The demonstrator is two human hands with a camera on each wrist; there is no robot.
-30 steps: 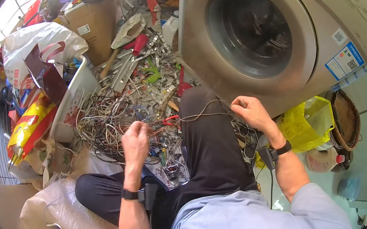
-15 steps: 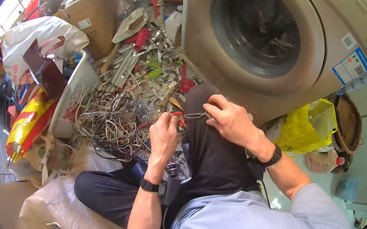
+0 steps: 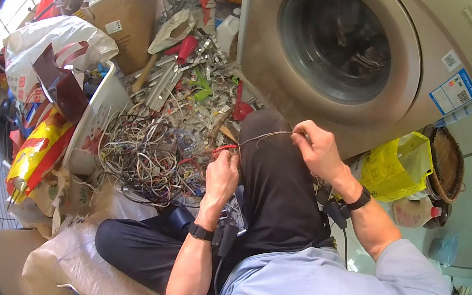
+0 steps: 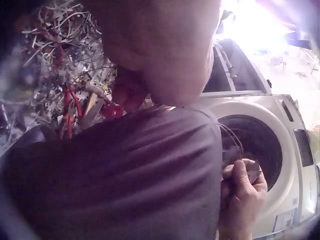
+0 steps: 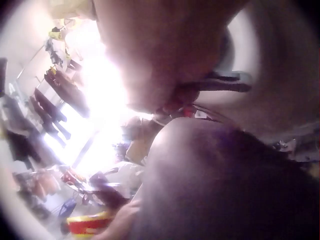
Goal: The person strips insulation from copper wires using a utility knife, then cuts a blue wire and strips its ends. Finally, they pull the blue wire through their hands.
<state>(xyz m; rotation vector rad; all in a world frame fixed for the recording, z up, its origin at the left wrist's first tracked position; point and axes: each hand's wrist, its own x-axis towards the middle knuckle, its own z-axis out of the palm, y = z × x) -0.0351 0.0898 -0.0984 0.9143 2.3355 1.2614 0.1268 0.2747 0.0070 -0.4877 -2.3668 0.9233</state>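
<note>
A thin grey-brown wire point(image 3: 265, 136) runs doubled across the raised, dark-trousered knee, between the two hands. My left hand point(image 3: 222, 177) pinches its left end with curled fingers, just left of the knee. On the right side, my right hand point(image 3: 318, 150) grips the other end between thumb and fingers. Seen in the left wrist view, the wire point(image 4: 232, 135) bows over the knee into the right hand point(image 4: 245, 195). A short dark strip-like piece point(image 5: 227, 85) sticks out by the right fingers in the right wrist view; its kind cannot be told.
A heap of tangled wires point(image 3: 142, 156) and metal scraps lies left of the knee, with a red-handled tool point(image 4: 70, 107) among them. A washing machine point(image 3: 276, 88) stands close on the right, a yellow bag point(image 3: 390, 166) below it. A white basket point(image 3: 97, 111) is at left.
My hands came together over the knee, then drew apart again. The wire, a loose loop before, now lies straighter across the knee. The left hand sits further right than at first.
</note>
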